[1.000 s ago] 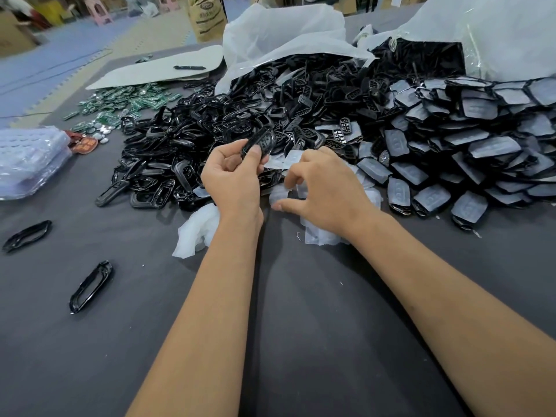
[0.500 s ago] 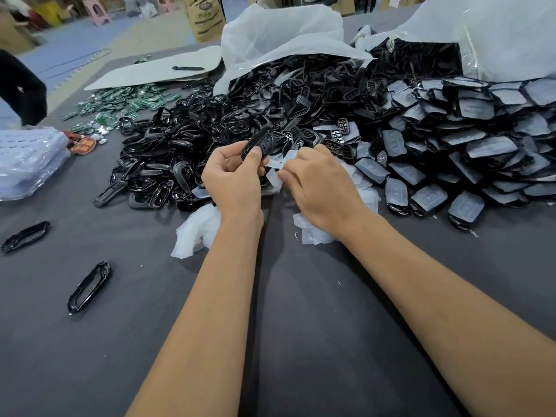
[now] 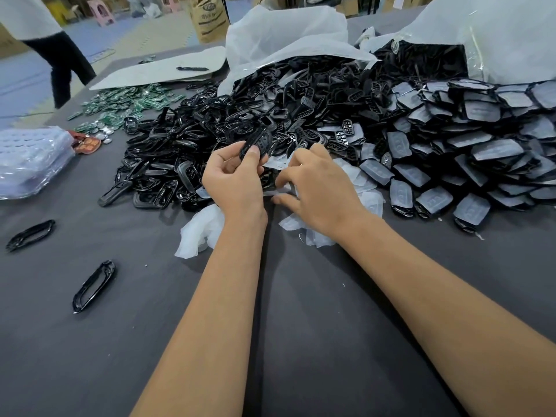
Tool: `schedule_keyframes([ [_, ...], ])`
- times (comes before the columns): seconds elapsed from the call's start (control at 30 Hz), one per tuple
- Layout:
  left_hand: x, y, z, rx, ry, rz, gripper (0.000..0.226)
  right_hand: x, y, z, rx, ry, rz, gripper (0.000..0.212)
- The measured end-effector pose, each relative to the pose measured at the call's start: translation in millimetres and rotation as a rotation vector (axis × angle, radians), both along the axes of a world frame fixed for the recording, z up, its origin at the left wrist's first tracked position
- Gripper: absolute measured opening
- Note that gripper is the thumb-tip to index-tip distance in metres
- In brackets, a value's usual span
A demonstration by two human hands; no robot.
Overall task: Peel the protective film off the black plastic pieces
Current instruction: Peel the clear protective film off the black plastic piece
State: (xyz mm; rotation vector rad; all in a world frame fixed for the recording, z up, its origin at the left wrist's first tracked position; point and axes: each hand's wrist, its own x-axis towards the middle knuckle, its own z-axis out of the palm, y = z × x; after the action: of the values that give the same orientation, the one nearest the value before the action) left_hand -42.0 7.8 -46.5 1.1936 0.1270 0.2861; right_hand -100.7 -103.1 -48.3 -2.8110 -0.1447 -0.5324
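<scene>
Grey cloth: the table in front of you is covered in dark grey fabric, and both your forearms reach across it.
Far left: a clear plastic blister tray stack sits at the table edge; a person in dark trousers stands beyond it.
Loose frames: two black oval frames lie apart from the rest on the cloth to your left.
Green boards: a scatter of small circuit boards lies behind, near a flat white sheet with a pen on it.
Middle heap: a big pile of glossy black frames spills from a white bag and crowds right up to your hands.
Your left hand: your left hand pinches a black plastic piece between thumb and fingertips, raised just above the pile's near edge.
The piece: dark, curved, with button-shaped openings; its face looks bare black.
Your right hand: your right hand has its fingers curled, pinching a thin strip of clear film just beside the left hand.
Peeled film: crumpled translucent scraps lie under and around both wrists.
Right: the film-covered pieces, greyish under their wrap, are stacked in overlapping rows.
</scene>
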Motion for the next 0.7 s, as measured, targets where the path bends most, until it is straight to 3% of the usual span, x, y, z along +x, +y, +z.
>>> schedule_keyframes([
  [0.13,-0.2,0.4,1.2,-0.013,0.001,-0.009,0.017,2.9,2.3,-3.4,-0.045,-0.082,-0.017,0.016],
  [0.2,-0.5,1.5,1.9,-0.021,0.006,-0.010,0.016,2.4,0.7,-3.6,0.060,-0.126,0.006,0.012],
  [0.27,-1.0,2.6,2.9,-0.020,0.012,-0.012,0.016,0.8,-2.2,-1.4,0.355,-0.176,0.000,0.009],
  [0.33,-1.7,3.7,4.1,-0.020,0.016,-0.019,0.016,-1.6,-10.0,4.3,0.851,-0.164,-0.012,0.011],
  [0.4,-2.5,5.0,4.9,-0.007,0.014,-0.045,0.017,-4.0,-16.0,11.9,1.432,-0.035,0.093,0.020],
  [0.47,-3.6,3.7,4.6,0.029,0.002,-0.107,0.018,-6.1,-24.3,15.4,1.746,0.079,0.206,0.024],
  [0.7,-10.0,-4.0,5.1,0.211,-0.065,-0.264,0.022,-3.7,-33.0,12.3,1.848,0.128,0.353,0.017],
])
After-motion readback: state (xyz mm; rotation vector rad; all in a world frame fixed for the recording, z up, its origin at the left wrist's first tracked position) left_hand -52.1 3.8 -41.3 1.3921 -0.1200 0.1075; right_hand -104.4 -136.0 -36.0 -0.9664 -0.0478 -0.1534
